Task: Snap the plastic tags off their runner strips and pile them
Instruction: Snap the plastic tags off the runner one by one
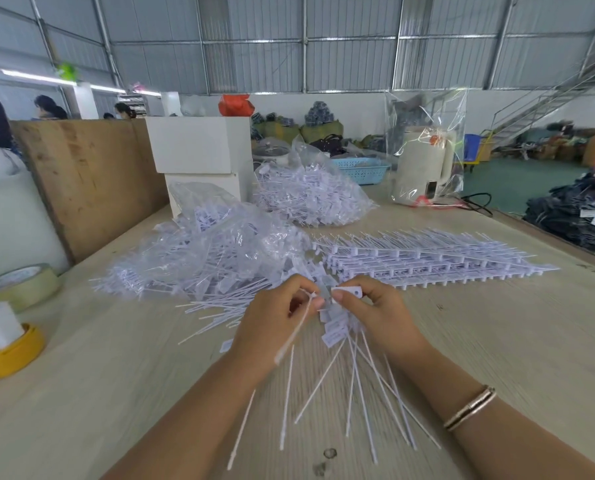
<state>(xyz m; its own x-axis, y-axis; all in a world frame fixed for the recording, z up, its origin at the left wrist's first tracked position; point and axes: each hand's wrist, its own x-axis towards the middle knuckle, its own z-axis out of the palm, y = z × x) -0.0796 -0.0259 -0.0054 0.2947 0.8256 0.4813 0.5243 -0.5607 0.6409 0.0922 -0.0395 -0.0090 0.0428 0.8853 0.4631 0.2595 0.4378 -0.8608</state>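
Your left hand [282, 306] pinches one tag [298, 327]; your right hand [375, 306] grips the runner strip [346, 292], tails fanned toward you, likely so each snaps cleanly

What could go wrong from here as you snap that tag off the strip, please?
1. The left hand pinches only one thin white tail, so the tail may bend or tear rather than break cleanly at the strip held by the right hand.
2. The long loose tails of the white plastic tag strip fan over the pale wooden table toward its near edge; a freed tag could drop there, missing the pile of loose white tags.
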